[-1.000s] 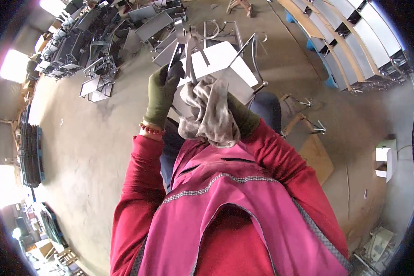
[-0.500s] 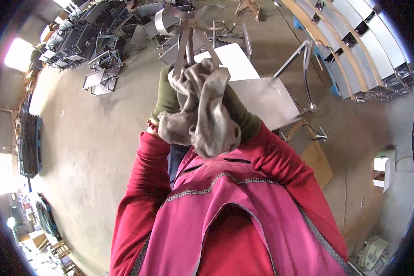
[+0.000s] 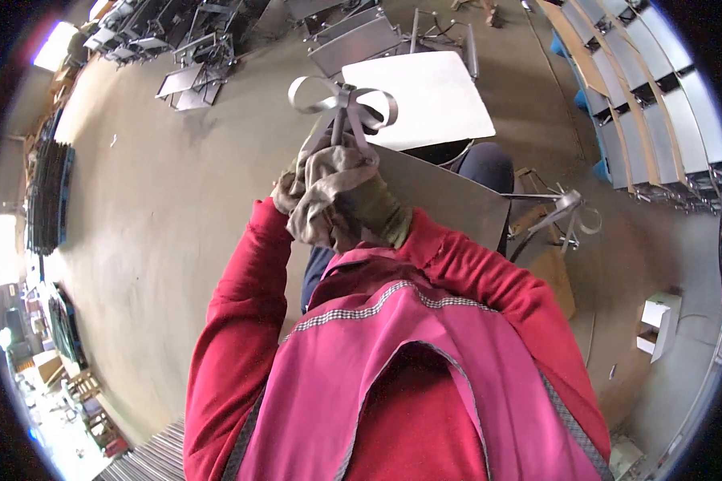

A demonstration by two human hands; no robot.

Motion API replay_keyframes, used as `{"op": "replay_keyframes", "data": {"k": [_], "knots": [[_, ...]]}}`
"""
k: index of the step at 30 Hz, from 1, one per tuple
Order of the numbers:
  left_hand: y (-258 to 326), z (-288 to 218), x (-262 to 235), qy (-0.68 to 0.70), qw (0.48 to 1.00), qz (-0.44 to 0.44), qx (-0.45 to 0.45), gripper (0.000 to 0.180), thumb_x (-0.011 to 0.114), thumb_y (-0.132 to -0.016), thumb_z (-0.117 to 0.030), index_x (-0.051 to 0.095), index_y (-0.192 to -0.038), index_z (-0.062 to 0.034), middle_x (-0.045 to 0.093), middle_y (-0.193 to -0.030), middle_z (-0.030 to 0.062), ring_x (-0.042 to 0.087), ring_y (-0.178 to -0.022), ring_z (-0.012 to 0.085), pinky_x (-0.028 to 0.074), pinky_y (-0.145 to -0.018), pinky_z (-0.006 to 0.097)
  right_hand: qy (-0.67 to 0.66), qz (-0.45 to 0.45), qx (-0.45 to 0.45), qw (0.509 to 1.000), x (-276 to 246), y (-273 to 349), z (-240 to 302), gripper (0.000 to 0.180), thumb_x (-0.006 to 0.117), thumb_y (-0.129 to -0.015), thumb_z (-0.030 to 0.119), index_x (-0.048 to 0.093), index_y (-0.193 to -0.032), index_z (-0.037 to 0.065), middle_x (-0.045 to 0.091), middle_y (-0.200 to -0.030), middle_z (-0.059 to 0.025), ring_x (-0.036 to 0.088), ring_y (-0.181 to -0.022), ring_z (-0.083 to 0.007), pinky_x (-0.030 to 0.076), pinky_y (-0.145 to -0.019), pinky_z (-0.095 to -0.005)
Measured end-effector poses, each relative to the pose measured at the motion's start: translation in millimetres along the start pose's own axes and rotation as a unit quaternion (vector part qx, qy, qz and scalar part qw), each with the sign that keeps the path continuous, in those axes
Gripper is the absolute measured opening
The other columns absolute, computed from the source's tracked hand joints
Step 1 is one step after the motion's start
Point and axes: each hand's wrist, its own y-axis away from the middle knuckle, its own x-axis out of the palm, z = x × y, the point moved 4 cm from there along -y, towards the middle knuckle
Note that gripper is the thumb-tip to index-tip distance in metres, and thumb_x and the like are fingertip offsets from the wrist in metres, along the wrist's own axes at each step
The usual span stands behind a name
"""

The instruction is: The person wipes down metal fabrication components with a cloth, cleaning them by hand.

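A crumpled grey-brown cloth is bunched around a metal bar, with both my hands closed on it. My left hand is mostly covered by the cloth's folds. My right hand, in an olive glove, presses against the cloth's right side; its fingers are hidden. Above the cloth, flat metal strip loops form a bow shape at the end of the bar. A grey panel with metal legs lies across my lap, and its far leg end sticks out to the right with another loop.
A white board lies just beyond the panel. Stacked grey panels with wooden strips stand at the right. Folded metal-framed pieces lie at the far left. An open white box sits on the floor at the right.
My hands and the cloth have come closer and slightly left. The metal loops have dropped lower in view, and the panel's right-hand leg has swung from upright to sideways.
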Motion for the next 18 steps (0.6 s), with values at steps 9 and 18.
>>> {"op": "replay_keyframes", "data": {"k": [9,18], "knots": [[9.7,-7.9,-51.7,-0.546,0.804,0.092,0.216,0.026,0.054,-0.086,-0.01,0.058,-0.111,-0.0018,0.065,-0.1,0.0107,0.06,-0.092,0.0168,0.046,-0.079,0.027,0.552,0.106,-0.255,0.787,10.2,21.1,-37.5,0.013,0.055,-0.073,0.023,0.055,-0.082,0.014,0.056,-0.083,-0.0033,0.055,-0.084,-0.0207,0.046,-0.073,-0.0363],[106.7,-56.7,38.4,-0.705,0.623,0.01,0.339,0.02,0.061,-0.075,-0.01,0.064,-0.094,-0.005,0.065,-0.093,0.0096,0.063,-0.074,0.0209,0.049,-0.064,0.03,-0.121,0.041,0.15,0.98,14.0,26.6,-46.2,0.018,0.052,-0.084,0.013,0.056,-0.1,0.007,0.06,-0.091,-0.0057,0.058,-0.078,-0.0156,0.05,-0.072,-0.0284]]}}
